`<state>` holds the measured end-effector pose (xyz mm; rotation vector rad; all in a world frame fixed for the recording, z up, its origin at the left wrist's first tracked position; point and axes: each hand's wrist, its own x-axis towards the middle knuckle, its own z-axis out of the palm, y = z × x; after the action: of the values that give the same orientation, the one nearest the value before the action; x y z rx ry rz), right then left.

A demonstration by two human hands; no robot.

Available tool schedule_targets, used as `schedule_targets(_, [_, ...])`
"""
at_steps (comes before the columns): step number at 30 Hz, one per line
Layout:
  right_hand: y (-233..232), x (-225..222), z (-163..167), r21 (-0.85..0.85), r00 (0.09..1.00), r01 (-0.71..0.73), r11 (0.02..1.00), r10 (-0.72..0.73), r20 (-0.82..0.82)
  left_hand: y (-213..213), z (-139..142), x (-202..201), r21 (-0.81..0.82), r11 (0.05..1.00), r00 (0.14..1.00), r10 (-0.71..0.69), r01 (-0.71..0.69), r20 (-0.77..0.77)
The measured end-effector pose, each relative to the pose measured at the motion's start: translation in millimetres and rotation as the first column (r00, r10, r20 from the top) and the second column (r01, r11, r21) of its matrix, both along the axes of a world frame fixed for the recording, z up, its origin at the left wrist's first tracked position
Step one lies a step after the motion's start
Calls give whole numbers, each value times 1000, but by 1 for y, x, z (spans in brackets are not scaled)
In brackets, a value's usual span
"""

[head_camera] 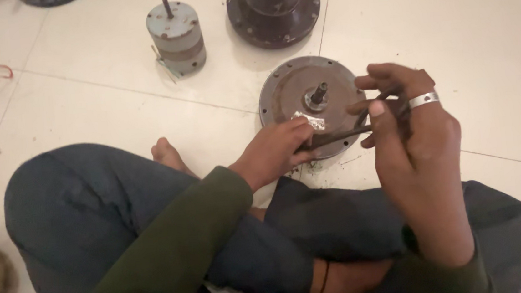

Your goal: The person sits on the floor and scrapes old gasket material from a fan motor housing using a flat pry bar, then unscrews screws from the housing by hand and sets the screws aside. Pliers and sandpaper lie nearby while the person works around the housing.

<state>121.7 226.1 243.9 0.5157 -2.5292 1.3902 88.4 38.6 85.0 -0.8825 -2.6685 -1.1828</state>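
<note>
Nearest the camera, the person's crossed legs (122, 221) in dark trousers fill the near side of the tiled floor (489, 32), bringing the work within arm's reach. Just beyond them lies a round, rusty motor cover (287, 94) with its short shaft (317, 94) upright; the left hand (276, 148) is closed on its near edge, steadying it, while the right hand (413, 133), wearing a ring, grips a thin dark tool (341, 136) laid across it. Farther off stand a grey cylindrical motor (177, 37) and a dark round housing (273, 7).

- Head camera: sitting above the seated person, looking steeply down at the white tiled floor (113, 109).
- Range: viewing lap and hands closely.
</note>
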Motion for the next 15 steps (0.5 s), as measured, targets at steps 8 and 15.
schedule_targets(8, [6,-11,-1,-315,969,-11,949,88,232,-2,7,13,-82,996,995,-54,48,-80])
schedule_targets(15, [14,-11,-2,-213,950,-229,950,266,165,-7,9,17,-6,999,999,-33,33,-39])
